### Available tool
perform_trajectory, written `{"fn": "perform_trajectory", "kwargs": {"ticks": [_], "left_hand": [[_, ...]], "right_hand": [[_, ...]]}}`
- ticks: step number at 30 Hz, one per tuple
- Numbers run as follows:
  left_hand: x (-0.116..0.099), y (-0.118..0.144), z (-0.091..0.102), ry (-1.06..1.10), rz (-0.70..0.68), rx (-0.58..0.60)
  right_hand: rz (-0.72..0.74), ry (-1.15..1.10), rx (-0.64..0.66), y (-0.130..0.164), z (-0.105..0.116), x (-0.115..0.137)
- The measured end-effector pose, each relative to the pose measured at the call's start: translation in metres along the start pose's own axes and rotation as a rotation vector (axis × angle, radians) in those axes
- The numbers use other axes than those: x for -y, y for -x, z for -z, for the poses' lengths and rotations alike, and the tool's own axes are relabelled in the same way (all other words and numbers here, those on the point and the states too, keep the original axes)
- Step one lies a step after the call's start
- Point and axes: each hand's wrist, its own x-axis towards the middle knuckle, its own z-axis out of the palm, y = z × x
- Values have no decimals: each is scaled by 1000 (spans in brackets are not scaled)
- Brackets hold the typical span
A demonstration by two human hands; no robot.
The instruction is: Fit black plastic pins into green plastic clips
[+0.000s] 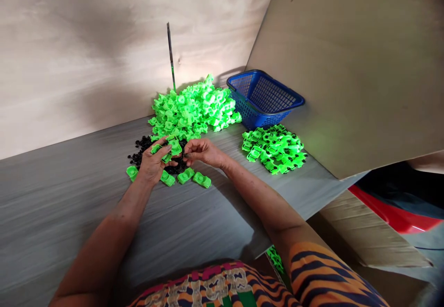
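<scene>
My left hand [151,161] grips several bright green plastic parts [170,148] just above the grey table [69,196]. My right hand [204,151] is right beside it, fingertips pinched close to the held parts; whether it holds a small black piece I cannot tell. Under both hands lies a heap of small black pieces [140,152]. Loose green parts [194,177] lie on the table just in front of the hands. A big pile of green parts [194,106] sits behind them.
A blue plastic basket [265,98] stands at the back right, with a smaller pile of green parts fitted with black pieces [274,149] in front of it. Plywood boards wall in the back and right. A thin upright rod [170,55] rises behind the big pile.
</scene>
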Motion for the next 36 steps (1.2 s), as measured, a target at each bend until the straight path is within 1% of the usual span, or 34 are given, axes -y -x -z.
{"fn": "perform_trajectory", "kwargs": {"ticks": [2,4,10,13,16,21,27,30,36], "left_hand": [[1,0,-1,0,16,14],[2,1,-2,9,14,11],[1,1,-8,21,-34,-96],[1,0,-8,15,-42,-128],[1,-1,-7,12,-54,-147],[2,-2,-7,13,-83,-166],[0,0,-8,13,-98,-169],[0,1,-10,-3,-113,-167],[-1,4,-11,-1,-98,-159]], "right_hand": [[-22,-5,35,2,-1,3],[-16,-14,18,3,-2,4],[-8,-12,-99,-1,-5,-1],[-1,1,-181,-4,-9,-3],[40,47,-259,-6,-15,-5],[56,145,-330,-7,-28,-9],[130,114,-440,-9,-35,-18],[125,76,-448,-10,-34,-20],[113,-14,-379,-9,-35,-14]]}}
